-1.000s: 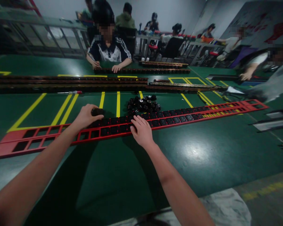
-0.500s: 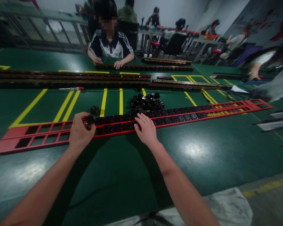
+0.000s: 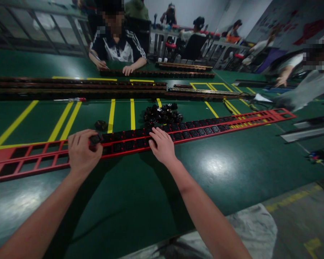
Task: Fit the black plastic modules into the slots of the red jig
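Note:
A long red frame (image 3: 54,157) with two rows of square openings lies across the table. Black square modules fill its middle openings, while those at the left end are bare. My left hand (image 3: 83,149) pinches one black square module (image 3: 95,139) between thumb and fingers, just above the frame. With fingers stretched out, my right hand (image 3: 163,145) rests flat on the filled part of the frame. Behind it sits a pile of black modules (image 3: 163,114). One loose module (image 3: 100,125) lies just beyond my left hand.
Long dark strips (image 3: 78,88) run across the table behind the pile, with a red-handled screwdriver (image 3: 79,99) before them. A person (image 3: 118,45) sits opposite, hands at another strip. At the right, another person's arm (image 3: 287,72) reaches over clear plastic (image 3: 310,90).
The view has shifted, so the scene sits slightly further left. My left hand still holds the module, now turned with its square face more visible. The right hand stays on the frame.

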`<state>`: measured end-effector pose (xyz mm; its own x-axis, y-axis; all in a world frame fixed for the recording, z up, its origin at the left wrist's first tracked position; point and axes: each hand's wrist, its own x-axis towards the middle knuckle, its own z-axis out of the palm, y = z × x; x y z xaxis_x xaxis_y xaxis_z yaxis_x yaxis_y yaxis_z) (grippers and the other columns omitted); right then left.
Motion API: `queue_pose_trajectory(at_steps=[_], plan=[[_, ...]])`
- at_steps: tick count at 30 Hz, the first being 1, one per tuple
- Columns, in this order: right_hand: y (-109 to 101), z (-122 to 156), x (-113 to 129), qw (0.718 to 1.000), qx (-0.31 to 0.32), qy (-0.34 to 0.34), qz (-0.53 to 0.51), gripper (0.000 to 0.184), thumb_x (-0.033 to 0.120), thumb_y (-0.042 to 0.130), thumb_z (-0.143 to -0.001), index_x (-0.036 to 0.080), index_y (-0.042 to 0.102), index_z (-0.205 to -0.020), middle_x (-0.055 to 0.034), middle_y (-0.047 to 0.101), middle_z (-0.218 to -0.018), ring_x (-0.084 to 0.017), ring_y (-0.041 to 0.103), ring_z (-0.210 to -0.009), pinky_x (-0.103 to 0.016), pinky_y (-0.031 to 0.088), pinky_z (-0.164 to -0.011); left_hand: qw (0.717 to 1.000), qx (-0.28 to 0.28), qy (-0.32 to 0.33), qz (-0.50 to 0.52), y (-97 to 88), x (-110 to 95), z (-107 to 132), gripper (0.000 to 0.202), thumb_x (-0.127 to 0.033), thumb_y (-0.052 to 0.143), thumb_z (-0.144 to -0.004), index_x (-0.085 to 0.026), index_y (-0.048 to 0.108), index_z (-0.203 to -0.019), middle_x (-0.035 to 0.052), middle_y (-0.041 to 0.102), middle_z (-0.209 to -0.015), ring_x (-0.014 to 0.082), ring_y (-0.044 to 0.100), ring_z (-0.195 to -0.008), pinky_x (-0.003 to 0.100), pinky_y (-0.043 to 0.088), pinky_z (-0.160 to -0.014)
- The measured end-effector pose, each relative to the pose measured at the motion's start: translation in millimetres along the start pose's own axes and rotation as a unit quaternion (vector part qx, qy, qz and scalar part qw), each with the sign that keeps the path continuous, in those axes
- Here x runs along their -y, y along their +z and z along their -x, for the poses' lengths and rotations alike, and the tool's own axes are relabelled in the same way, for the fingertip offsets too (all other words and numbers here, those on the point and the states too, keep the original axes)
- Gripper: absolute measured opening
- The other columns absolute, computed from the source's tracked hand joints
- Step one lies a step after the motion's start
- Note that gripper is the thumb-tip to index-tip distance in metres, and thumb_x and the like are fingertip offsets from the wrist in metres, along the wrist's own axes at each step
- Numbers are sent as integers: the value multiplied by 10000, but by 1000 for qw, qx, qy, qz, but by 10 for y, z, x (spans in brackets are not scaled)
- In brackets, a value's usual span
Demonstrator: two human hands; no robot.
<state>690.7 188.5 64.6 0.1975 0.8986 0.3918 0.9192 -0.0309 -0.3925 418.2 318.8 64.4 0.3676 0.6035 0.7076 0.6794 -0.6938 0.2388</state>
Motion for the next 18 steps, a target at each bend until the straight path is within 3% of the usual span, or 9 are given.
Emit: queue_pose_trajectory(at_steps=[4, 10, 18], plan=[[1, 3, -1, 1000, -2, -4, 1, 352, 287, 500, -991, 223, 670, -1293, -49, 583, -1472, -212, 467, -1432, -439, 364, -1199, 1000, 10, -16, 1, -31, -3, 21, 372, -190, 621, -787, -160, 563, -1153, 144, 650, -1128, 310, 602, -1075, 485, 463, -963], [-5, 6, 2, 1000, 4, 1, 0, 355, 291, 496, -993, 239, 666, -1301, -39, 574, -1480, -208, 458, -1438, -445, 362, -1201, 995, 84, -10, 54, -125, -45, 36, 466, -210, 597, -783, -179, 521, -1242, 152, 613, -1165, 333, 583, -1122, 497, 488, -948], [-4, 5, 3, 1000, 0, -3, 1, 352, 282, 502, -989, 222, 671, -1292, -51, 582, -1473, -214, 469, -1429, -434, 370, -1194, 969, 220, 106, 45, -152, -15, -9, 383, -194, 490, -753, -178, 570, -1127, 124, 641, -1096, 313, 592, -1008, 465, 478, -870]])
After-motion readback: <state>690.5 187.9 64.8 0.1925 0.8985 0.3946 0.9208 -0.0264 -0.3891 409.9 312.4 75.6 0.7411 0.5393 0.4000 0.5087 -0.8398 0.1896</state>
